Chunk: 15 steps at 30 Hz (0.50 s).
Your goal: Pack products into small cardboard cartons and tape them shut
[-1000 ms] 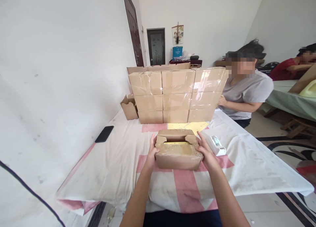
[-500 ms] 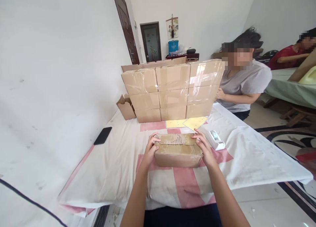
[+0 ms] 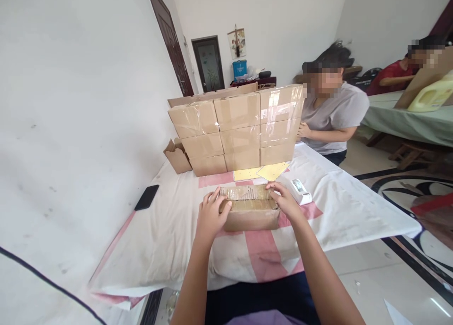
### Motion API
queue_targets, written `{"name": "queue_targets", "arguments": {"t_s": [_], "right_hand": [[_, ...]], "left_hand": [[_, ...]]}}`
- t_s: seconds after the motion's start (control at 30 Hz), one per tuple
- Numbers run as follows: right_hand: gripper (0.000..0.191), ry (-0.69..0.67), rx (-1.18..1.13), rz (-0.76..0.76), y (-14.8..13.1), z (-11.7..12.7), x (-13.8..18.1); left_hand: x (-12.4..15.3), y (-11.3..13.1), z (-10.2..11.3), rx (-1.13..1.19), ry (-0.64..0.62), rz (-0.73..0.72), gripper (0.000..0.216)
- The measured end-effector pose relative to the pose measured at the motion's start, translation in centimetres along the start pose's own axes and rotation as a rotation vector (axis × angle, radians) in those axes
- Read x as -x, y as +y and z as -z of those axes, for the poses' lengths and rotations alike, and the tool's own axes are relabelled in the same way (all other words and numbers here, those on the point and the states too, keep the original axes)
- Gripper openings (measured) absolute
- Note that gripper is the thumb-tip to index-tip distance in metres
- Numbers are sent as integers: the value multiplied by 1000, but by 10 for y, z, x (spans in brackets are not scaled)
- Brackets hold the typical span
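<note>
Closing a small cardboard box (image 3: 249, 212) on the cloth-covered bench (image 3: 354, 216): its top flaps lie folded flat, no fresh tape visible across them, so sealing appears left to do. Left hand (image 3: 209, 215) presses the box's left end, right hand (image 3: 283, 202) grips its right end. A tape dispenser (image 3: 299, 191) lies just beside; sealed boxes (image 3: 237, 129) stand stacked behind.

view: head | faces: forward-down | near: table (image 3: 354, 207) edge | views: 1
</note>
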State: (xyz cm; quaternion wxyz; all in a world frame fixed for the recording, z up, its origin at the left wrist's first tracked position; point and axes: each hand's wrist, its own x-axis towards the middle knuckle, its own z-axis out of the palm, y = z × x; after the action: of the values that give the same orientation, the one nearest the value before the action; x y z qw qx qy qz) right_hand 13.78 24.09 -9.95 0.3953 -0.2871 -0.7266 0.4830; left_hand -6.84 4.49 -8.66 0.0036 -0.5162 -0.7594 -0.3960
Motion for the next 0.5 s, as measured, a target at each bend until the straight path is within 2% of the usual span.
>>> {"name": "queue_targets", "arguments": {"t_s": [0.07, 0.17, 0.3, 0.4, 0.5], "right_hand": [[34, 52, -87, -7, 9, 0, 7], [45, 204, -264, -52, 32, 5, 23], [42, 474, -365, -87, 65, 32, 48], [36, 577, -340, -95, 81, 63, 62], [34, 627, -137, -150, 91, 85, 70]], "left_hand": [[3, 9, -3, -15, -8, -82, 30], [5, 26, -17, 12, -112, -208, 43], [6, 43, -39, 9, -165, -211, 53], [7, 53, -45, -95, -155, -187, 50], [8, 64, -41, -259, -147, -195, 45]]}}
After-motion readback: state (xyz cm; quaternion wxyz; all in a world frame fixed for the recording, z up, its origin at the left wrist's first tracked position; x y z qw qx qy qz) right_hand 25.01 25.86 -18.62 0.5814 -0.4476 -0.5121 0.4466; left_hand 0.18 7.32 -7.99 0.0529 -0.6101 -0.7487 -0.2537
